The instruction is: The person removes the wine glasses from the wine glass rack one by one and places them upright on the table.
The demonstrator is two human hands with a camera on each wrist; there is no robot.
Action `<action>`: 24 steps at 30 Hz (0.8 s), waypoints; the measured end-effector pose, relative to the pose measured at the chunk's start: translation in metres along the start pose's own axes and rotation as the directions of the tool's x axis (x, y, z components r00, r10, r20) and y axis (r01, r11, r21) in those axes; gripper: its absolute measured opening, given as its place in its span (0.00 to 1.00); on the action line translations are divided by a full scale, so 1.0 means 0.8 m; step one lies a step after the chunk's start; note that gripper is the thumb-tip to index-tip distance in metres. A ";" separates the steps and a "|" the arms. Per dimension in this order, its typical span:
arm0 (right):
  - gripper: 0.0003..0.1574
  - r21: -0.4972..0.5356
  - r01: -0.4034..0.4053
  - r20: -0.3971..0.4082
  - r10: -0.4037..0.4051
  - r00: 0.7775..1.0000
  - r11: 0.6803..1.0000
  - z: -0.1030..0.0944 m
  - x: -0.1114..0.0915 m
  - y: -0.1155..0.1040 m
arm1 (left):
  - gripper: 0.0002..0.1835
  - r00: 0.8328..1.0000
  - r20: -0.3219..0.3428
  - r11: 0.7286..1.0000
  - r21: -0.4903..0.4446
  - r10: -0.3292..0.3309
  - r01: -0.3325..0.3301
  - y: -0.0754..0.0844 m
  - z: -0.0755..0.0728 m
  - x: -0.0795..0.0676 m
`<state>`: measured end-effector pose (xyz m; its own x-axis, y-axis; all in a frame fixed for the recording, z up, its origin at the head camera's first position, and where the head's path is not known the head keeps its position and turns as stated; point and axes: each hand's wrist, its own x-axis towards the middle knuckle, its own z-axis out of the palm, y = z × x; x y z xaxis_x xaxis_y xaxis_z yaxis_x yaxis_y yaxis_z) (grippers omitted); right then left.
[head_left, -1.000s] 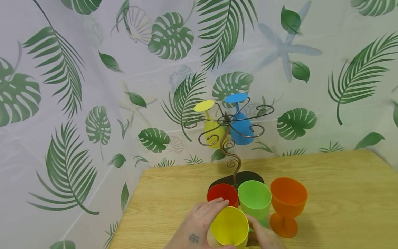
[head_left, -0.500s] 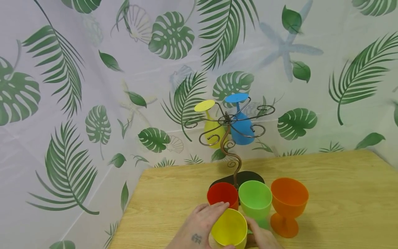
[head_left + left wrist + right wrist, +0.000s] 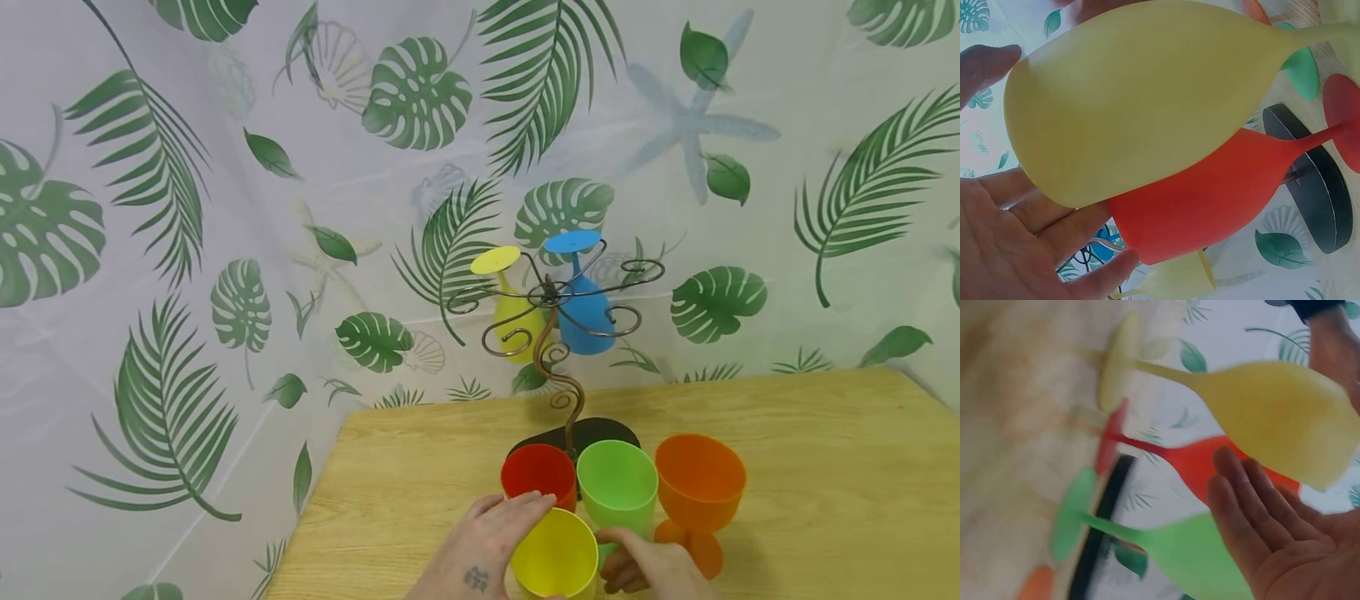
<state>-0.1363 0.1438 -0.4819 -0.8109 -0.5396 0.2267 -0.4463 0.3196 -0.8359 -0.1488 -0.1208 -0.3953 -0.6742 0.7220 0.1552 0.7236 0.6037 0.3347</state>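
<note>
A yellow plastic wine goblet (image 3: pixel 557 557) is nearest me at the lower edge of the head view, mouth up. My left hand (image 3: pixel 480 546) holds it around the bowl near the rim, thumb on the near side and fingers on the far side. My right hand (image 3: pixel 1285 531) is beside the bowl with its fingers extended; in the head view this right hand (image 3: pixel 652 562) is right of the goblet, index fingertip close to the rim. Behind stand a red goblet (image 3: pixel 536 473), a green goblet (image 3: pixel 617 479) and an orange goblet (image 3: pixel 699 479), all upright.
A metal goblet rack (image 3: pixel 573 383) with curled arms rises from a black base (image 3: pixel 603 433) behind the goblets. Another yellow goblet (image 3: pixel 510 321) and a blue goblet (image 3: pixel 585 317) hang upside down from it. The wood-grain table (image 3: pixel 840 467) meets a leaf-patterned backdrop (image 3: pixel 750 225).
My right hand has moved off the yellow goblet to the right, now in front of the orange goblet's foot. My left hand keeps its hold, and the goblet stays in nearly the same place.
</note>
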 end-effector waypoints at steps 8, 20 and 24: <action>0.06 -0.115 0.137 -0.026 -0.141 0.990 0.984 -0.023 0.000 -0.028 | 0.35 0.985 -0.126 0.939 -0.337 -0.116 0.067 -0.014 -0.002 -0.001; 0.08 -0.206 0.251 -0.116 -0.279 0.953 0.946 -0.036 0.015 -0.071 | 0.19 0.859 -0.497 0.850 -0.499 -0.122 -0.168 -0.083 -0.010 0.029; 0.06 -0.233 0.283 -0.112 -0.315 0.943 0.930 -0.040 0.024 -0.084 | 0.19 0.846 -0.498 0.837 -0.533 -0.193 -0.122 -0.099 -0.013 0.056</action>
<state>-0.1341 0.1367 -0.4054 -0.6659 -0.5223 0.5327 -0.7332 0.3262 -0.5967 -0.2379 -0.1397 -0.4056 -0.7836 0.3258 0.5290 0.6094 0.2372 0.7566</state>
